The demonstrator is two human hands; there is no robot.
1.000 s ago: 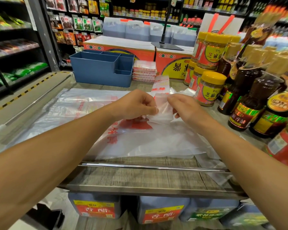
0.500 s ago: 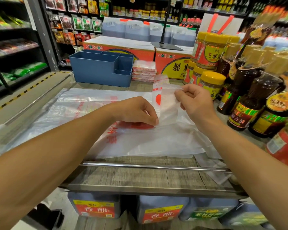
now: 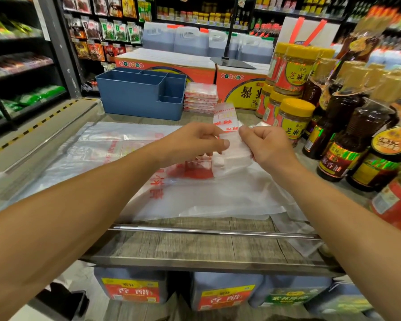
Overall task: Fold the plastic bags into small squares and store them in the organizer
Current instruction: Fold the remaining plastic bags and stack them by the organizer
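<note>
Above the middle of the wooden counter (image 3: 195, 242), the left hand (image 3: 192, 141) and right hand (image 3: 267, 147) both pinch a folded strip of plastic bag (image 3: 232, 156), its printed end standing up at twelve o'clock. Flat bags (image 3: 125, 144) lie beneath. The blue organizer (image 3: 137, 98) sits at eleven o'clock, folded squares (image 3: 200, 98) just beside it.

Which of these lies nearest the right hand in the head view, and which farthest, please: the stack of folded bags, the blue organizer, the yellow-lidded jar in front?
From the right hand:
1. Yellow-lidded jar, just beyond, to its right.
2. Stack of folded bags, behind, to the left.
3. Blue organizer, farther left, at the back.
</note>
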